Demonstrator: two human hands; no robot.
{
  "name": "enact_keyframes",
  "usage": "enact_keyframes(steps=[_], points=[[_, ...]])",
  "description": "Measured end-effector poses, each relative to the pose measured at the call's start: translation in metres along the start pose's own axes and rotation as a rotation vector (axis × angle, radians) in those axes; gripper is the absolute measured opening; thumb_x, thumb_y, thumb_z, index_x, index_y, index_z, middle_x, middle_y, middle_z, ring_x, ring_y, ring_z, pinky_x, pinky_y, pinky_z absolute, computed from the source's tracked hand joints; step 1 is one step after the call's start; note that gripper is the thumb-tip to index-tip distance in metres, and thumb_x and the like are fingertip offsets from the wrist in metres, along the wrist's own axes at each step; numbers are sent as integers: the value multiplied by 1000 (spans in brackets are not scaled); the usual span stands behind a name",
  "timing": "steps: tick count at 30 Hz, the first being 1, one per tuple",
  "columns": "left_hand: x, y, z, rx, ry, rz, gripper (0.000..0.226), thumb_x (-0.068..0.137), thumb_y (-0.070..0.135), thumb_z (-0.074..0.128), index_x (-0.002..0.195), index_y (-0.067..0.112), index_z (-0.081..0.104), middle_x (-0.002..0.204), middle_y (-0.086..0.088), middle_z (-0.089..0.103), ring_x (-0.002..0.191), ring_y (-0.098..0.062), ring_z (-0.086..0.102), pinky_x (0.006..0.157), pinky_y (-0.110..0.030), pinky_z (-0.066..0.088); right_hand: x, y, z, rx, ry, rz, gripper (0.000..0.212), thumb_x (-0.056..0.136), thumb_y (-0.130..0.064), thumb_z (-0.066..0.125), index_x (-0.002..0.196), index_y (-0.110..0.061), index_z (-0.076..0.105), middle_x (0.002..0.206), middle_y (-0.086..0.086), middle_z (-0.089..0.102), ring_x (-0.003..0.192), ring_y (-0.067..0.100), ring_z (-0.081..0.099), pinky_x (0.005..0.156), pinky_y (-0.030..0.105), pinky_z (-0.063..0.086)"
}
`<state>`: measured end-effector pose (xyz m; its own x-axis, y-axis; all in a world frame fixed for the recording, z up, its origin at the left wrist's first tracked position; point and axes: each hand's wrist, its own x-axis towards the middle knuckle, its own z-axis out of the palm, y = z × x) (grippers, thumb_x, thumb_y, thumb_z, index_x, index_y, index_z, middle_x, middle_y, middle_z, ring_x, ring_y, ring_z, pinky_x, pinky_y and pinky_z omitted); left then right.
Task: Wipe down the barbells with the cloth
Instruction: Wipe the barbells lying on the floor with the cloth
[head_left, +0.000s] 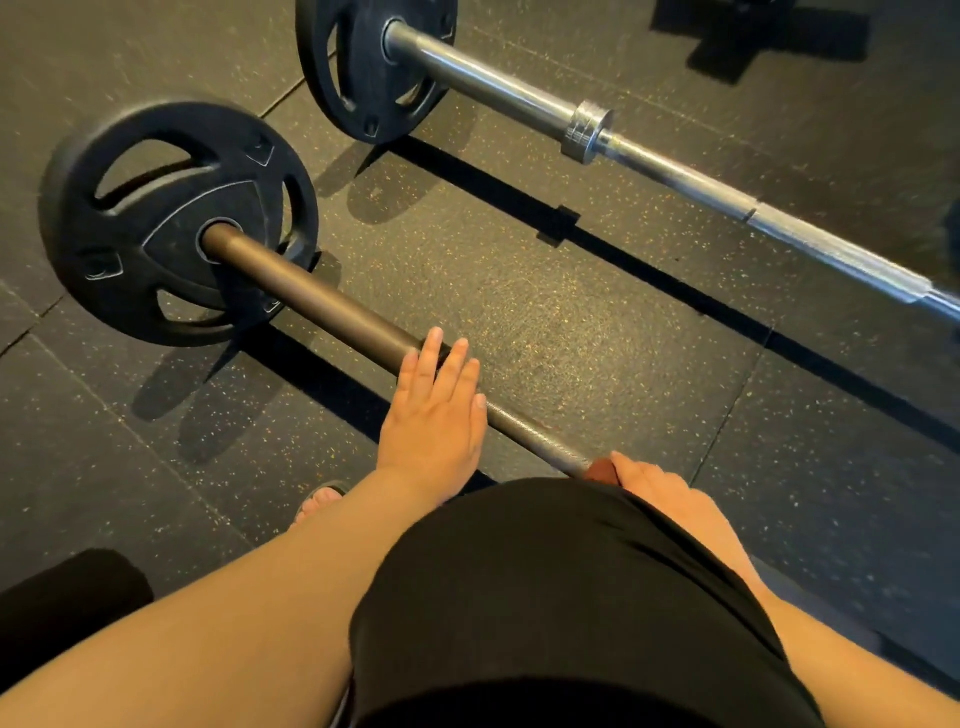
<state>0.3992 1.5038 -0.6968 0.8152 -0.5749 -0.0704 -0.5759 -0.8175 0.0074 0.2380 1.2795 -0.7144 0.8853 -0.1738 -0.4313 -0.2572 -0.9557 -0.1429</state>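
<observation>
**Hands on the dark barbell**

Left hand rests flat, fingers straight, on the dark barbell. Right hand, partly behind the shirt, grasps the cloth against it. The chrome barbell lies toward the floor's far edge.

this was a gym, most likely its free-weights area. the floor was laid with black rubber tiles flecked with pale and orange specks, with thin seams showing between them. two loaded bars lay on it, well apart and roughly parallel. one was a dark barbell with a black weight plate cut with grip slots. the other was a chrome barbell carrying a second black plate, with a ribbed steel collar where the sleeve met the shaft. both plates stood on edge on the rubber, throwing hard shadows under warm light.
</observation>
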Motion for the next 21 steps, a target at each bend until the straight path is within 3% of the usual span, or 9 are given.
enact_keyframes(steps=[2, 5, 8, 13, 17, 19, 21], points=[[3, 12, 3, -7, 25, 101, 58, 106, 36, 22, 144, 9, 55, 155, -7, 48, 155, -29, 20, 127, -49, 6, -26, 17, -5, -32, 3, 39, 50, 100, -67, 38, 141, -39, 38, 122, -12, 58, 101, 15, 60, 78, 35, 50], [9, 41, 6, -84, -9, 198, 57, 104, 36, 23, 131, 12, 67, 142, -5, 60, 150, -27, 32, 125, -50, 10, -41, 9, -20, -44, 20, 62, 57, 105, -55, 35, 154, -27, 24, 138, -4, 49, 122, 23, 52, 94, 40, 43], [6, 55, 13, -84, 11, 209, 55, 102, 37, 25, 128, 15, 68, 142, -4, 61, 147, -27, 39, 122, -54, 12, -37, -16, -36, 129, 31, 94, 48, 109, -43, 33, 153, -23, 34, 146, -3, 44, 133, 24, 43, 107, 40, 32], [9, 50, 29, -51, 48, 256, 53, 97, 37, 31, 126, 14, 69, 138, -8, 63, 137, -32, 49, 117, -48, 17, -60, 18, -19, 21, 47, 5, 55, 104, -55, 42, 149, -24, 38, 132, -3, 56, 115, 24, 58, 94, 40, 48], [10, 75, 25, -26, -36, 139, 51, 93, 41, 32, 116, 23, 74, 133, 0, 66, 136, -29, 50, 116, -52, 13, -111, 80, -12, 21, 112, 165, 45, 102, -52, 35, 131, -23, 55, 115, -2, 67, 94, 24, 65, 78, 41, 53], [8, 86, 28, -45, -11, 151, 49, 93, 42, 35, 117, 26, 74, 135, 2, 65, 139, -26, 48, 116, -50, 9, -126, 87, -9, -1, 177, 261, 45, 101, -50, 36, 124, -21, 61, 109, -1, 69, 89, 25, 66, 75, 42, 54], [10, 92, 29, -33, 39, 241, 48, 92, 42, 37, 114, 24, 76, 130, 1, 68, 135, -24, 52, 115, -48, 15, -116, 75, -2, -8, 212, 338, 36, 101, -43, 48, 120, -19, 65, 105, 2, 69, 88, 29, 66, 75, 44, 53]])
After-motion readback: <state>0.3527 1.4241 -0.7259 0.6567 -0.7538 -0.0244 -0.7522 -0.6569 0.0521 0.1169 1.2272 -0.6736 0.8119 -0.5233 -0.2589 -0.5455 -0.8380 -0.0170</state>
